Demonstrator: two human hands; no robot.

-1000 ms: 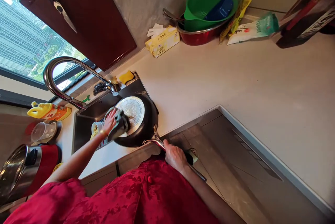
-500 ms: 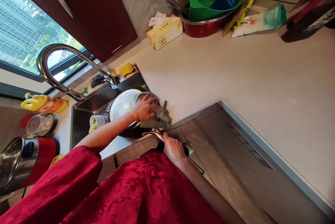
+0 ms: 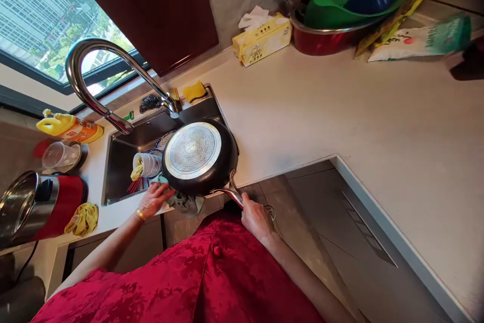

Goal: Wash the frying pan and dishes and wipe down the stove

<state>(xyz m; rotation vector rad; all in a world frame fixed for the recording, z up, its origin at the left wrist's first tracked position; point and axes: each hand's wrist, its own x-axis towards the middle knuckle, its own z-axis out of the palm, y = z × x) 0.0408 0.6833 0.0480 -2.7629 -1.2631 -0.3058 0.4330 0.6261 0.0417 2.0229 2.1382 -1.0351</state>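
Observation:
A black frying pan is held bottom side up over the right part of the sink, its pale round base facing me. My right hand is closed round the pan's metal handle. Against the pan's near left rim, my left hand grips a grey-green cloth, part of which hangs below the pan. The cloth's upper part and some of my left fingertips are hidden at the rim.
In the sink lie stacked white cups and patterned dishes beneath a curved tap. A yellow sponge and black scourer sit behind. A tissue box, red basin, yellow rag and red cooker stand around.
My left hand has moved with the cloth from the pan's upturned base down to its near left rim, uncovering the base. My right hand keeps hold of the handle. The view has shifted.

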